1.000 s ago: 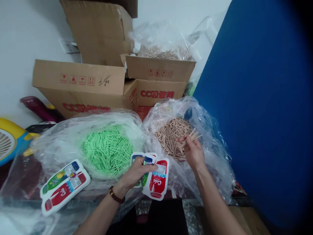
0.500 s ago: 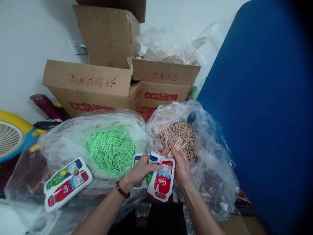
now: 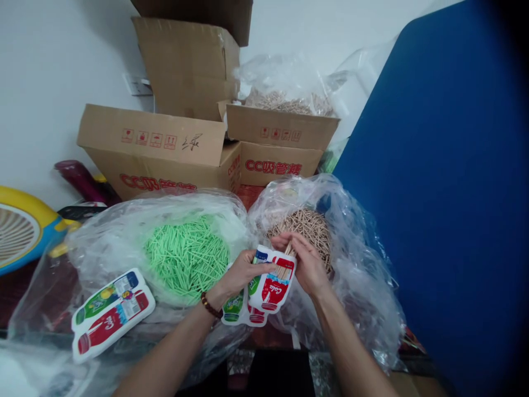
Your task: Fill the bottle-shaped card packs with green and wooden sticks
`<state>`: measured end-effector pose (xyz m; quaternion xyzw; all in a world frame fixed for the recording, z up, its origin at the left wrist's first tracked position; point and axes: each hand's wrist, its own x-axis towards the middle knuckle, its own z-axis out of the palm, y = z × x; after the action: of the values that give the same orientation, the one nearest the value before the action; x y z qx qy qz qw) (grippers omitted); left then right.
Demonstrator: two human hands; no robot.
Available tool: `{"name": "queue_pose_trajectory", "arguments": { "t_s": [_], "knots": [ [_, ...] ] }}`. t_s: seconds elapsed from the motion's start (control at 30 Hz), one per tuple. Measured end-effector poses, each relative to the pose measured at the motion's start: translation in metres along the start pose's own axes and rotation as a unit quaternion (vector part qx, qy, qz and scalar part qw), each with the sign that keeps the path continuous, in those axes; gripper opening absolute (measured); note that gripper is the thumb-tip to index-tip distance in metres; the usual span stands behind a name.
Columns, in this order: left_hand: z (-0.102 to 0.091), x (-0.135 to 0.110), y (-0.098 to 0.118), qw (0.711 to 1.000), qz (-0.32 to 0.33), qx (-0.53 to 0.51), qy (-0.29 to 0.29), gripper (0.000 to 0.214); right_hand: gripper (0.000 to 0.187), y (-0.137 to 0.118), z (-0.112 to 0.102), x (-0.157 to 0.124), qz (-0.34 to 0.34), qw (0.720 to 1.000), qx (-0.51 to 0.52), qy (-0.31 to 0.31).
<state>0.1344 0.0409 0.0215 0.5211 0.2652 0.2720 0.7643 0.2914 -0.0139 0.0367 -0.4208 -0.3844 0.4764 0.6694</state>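
My left hand (image 3: 243, 274) is closed on printed candy packets (image 3: 270, 289), white-edged, with a red Cola bottle and a green bottle on them. The thumb presses on the front one, and another packet shows underneath. My right hand (image 3: 306, 263) is closed round a small bunch of thin brown candy sticks (image 3: 285, 264), whose lower ends lie at the clear window of the Cola side. Just behind it is a heap of brown sticks (image 3: 312, 229) in an open plastic bag. To the left, green sticks (image 3: 188, 253) fill another bag.
A stack of similar packets (image 3: 113, 314) lies at the left. Cardboard boxes (image 3: 157, 154) stand behind the bags, with a bag of brown sticks (image 3: 285, 102) on top. A blue panel (image 3: 433, 165) rises at the right; a yellow and blue fan (image 3: 25, 229) stands at the far left.
My right hand has brought the brown sticks from over the heap down to the front packet, where their ends now show at the window. The packets have turned and risen slightly.
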Motion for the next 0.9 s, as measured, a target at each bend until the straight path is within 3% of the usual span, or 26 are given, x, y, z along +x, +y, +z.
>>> {"name": "queue_pose_trajectory", "arguments": {
  "t_s": [0.13, 0.27, 0.43, 0.6, 0.73, 0.9],
  "knots": [
    [-0.003, 0.008, 0.004, 1.000, 0.023, -0.010, 0.017, 0.026, 0.034, -0.002, -0.007, 0.000, 0.006, 0.983, -0.168, -0.071],
    [-0.006, 0.012, 0.008, 0.999, 0.033, 0.004, 0.011, 0.025, 0.036, -0.005, -0.013, -0.003, -0.030, 0.968, -0.230, -0.094],
    [-0.011, 0.013, 0.010, 0.997, 0.066, 0.022, 0.035, 0.022, 0.041, 0.006, -0.016, -0.005, 0.025, 0.991, -0.112, -0.074],
    [-0.020, 0.008, 0.009, 0.995, 0.071, -0.001, 0.064, 0.024, 0.032, 0.024, -0.004, -0.011, 0.116, 0.990, -0.030, -0.074],
    [-0.030, -0.008, 0.012, 0.997, 0.045, -0.022, 0.065, 0.026, 0.032, 0.028, 0.006, -0.015, 0.117, 0.993, -0.019, -0.021],
    [-0.042, -0.037, 0.012, 0.996, 0.030, 0.018, 0.088, 0.025, 0.029, 0.037, 0.015, -0.023, 0.120, 0.991, -0.059, -0.014]
  ]
}}
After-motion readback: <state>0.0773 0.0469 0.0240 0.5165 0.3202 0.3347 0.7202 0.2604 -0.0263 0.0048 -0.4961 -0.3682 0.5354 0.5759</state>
